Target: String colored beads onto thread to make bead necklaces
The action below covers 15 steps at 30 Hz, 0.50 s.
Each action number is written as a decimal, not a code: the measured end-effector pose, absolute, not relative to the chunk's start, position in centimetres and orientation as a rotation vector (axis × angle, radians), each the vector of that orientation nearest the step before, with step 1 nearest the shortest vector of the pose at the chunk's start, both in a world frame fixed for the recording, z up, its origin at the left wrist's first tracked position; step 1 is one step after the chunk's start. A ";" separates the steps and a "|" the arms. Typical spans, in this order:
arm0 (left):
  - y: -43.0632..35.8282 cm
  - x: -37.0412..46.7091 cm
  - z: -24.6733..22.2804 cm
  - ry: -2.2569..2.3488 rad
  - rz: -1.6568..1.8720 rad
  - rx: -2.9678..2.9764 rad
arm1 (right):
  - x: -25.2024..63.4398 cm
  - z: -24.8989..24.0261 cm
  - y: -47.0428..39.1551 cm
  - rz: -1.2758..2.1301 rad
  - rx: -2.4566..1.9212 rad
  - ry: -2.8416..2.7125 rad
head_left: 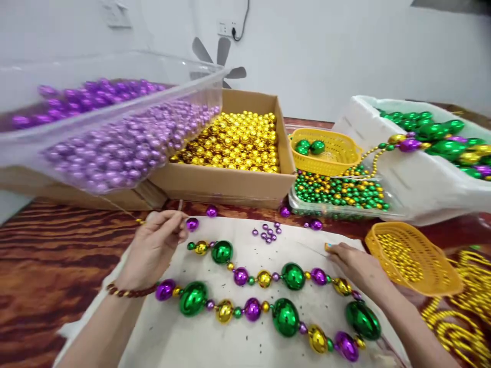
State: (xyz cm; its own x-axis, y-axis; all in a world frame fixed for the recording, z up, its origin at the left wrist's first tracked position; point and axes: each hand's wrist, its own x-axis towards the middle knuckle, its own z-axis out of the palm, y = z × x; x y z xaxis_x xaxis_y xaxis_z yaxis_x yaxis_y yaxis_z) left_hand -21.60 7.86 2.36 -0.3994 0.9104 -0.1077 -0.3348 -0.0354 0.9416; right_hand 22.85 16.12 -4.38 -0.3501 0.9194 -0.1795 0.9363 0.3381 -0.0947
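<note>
My left hand [159, 237] is closed in a pinch above the left end of the bead garland [293, 276]. A thin cord [120, 208] with tiny gold beads trails from it to the upper left, and a thin pale tip pokes up above the fingers. My right hand [351, 260] is closed near the garland's right side, around a small item with an orange end [327, 247] whose kind I cannot make out; a fine line extends left from there. The garland lies in two rows of green, purple and gold balls on a white cloth [215, 347].
Several small purple beads [268, 235] lie loose on the cloth. Behind stand a clear bin of purple beads [115, 138], a carton of gold beads [241, 143], a yellow basket [326, 163] and a white foam box [402, 189]. Another basket [441, 271] holds small gold beads.
</note>
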 end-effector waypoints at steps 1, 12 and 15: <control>7.8 -21.6 2.2 1.266 1.594 0.677 | 21.6 -3.7 16.2 -0.308 1.745 2.539; 6.2 -18.0 1.1 1.570 1.434 1.033 | -6.1 1.4 14.3 -2.357 1.175 2.766; 5.3 -18.1 0.2 1.603 1.431 1.080 | -7.7 1.0 13.7 -2.381 1.177 2.826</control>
